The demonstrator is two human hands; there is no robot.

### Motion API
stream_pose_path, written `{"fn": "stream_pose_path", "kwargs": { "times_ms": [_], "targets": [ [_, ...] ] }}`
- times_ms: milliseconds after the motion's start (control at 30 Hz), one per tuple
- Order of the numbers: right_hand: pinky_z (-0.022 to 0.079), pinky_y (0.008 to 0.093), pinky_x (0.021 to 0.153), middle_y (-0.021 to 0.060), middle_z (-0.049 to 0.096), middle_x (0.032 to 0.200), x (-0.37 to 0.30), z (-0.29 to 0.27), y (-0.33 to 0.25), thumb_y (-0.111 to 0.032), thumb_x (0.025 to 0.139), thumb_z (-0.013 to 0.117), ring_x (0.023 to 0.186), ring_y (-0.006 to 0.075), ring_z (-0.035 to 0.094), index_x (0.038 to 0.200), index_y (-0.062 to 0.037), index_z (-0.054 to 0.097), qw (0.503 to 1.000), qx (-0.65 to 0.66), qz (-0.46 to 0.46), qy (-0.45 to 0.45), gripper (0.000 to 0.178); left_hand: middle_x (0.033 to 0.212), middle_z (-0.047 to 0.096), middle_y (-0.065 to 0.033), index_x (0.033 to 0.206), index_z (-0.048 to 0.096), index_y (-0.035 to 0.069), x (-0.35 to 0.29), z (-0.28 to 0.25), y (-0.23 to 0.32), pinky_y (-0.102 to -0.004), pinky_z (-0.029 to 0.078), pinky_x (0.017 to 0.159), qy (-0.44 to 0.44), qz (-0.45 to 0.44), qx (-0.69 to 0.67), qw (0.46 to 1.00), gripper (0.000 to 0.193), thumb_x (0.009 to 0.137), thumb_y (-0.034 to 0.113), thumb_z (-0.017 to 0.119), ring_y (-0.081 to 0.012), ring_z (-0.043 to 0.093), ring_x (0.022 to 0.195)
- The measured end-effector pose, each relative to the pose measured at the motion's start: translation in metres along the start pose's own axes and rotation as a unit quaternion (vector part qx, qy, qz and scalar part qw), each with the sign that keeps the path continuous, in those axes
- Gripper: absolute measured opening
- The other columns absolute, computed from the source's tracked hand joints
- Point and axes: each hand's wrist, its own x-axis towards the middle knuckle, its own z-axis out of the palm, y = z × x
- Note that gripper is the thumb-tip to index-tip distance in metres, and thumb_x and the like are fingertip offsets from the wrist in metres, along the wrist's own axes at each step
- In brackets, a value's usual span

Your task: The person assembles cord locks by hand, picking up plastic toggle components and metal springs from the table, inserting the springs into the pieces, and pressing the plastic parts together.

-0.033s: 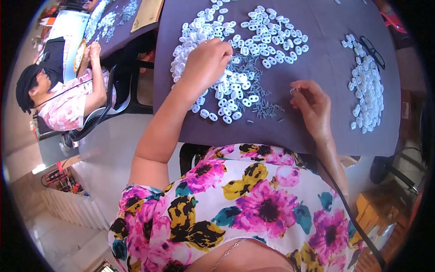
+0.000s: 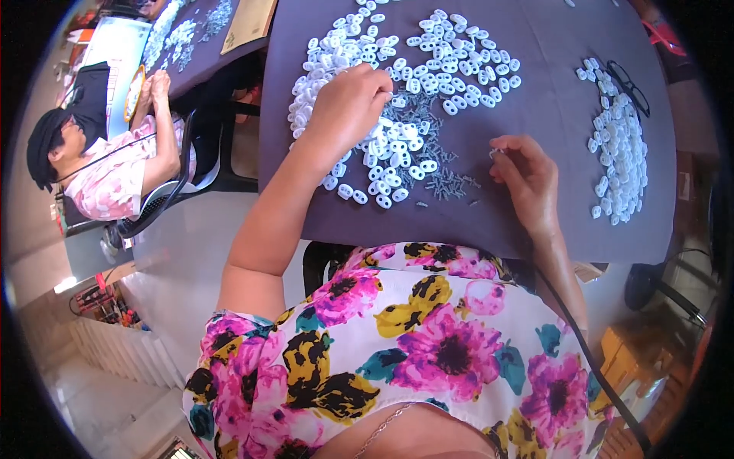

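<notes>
Nearest: floral top point(image 2: 455, 352) of the wearer, a dark cord point(image 2: 592, 363) crossing it at the right. Beyond it, the near edge of the dark-covered table point(image 2: 478, 229).

Right hand point(image 2: 527, 180): above the table, clear of the heaps; thumb and index pinched nearly together on a small pale piece point(image 2: 497, 153), its shape too small to read; remaining fingers loosely curled.

Small grey screws point(image 2: 451, 186): scattered between the two hands, running back in among the white pieces; a couple lie apart on the near side.

Left hand point(image 2: 352, 99): over the heap of white oval two-holed pieces point(image 2: 382, 153), fingers bent downward and mostly closed together. A pale bit shows by the fingertips; cannot tell whether it is gripped or lies beneath.

Farther out: a looser group of white ovals point(image 2: 465, 67), holes up. Far right, a separate pile of pale pieces point(image 2: 621, 157), with dark-framed eyeglasses point(image 2: 633, 88) beside it.

Beyond, at left: a seated co-worker point(image 2: 115, 172), hands together at another table.

Change: none visible against the preceding frame; both hands and all heaps match it. Judgement: work in hand stands at the same point, right-hand piece unreleased
</notes>
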Motion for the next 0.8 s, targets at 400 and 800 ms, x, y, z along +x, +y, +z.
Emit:
{"fn": "stream_pose_path", "kwargs": {
  "times_ms": [400,800],
  "targets": [
    [0.045,0.0195,0.062,0.0010,0.059,0.082,0.000,-0.001,0.005,-0.001,0.090,0.056,0.070,0.0060,0.056,0.101,-0.0006,0.059,1.000,-0.011,-0.002,0.002,0.011,0.088,0.060,-0.0108,0.092,0.064,0.004,0.005,0.004,0.008,-0.0377,0.047,0.072,0.023,0.022,-0.006,0.999,0.013,0.080,0.011,0.064,-0.0298,0.060,0.082],
    [0.046,0.0200,0.062,0.0021,0.060,0.086,0.001,-0.002,0.007,0.000,0.090,0.055,0.071,0.0069,0.057,0.101,-0.0004,0.059,0.999,-0.027,-0.017,-0.005,0.012,0.083,0.059,-0.0109,0.087,0.061,0.004,0.009,0.006,0.009,-0.0387,0.046,0.070,-0.031,-0.005,-0.027,0.999,0.012,0.078,0.011,0.064,-0.0297,0.059,0.079]
  ]
}}
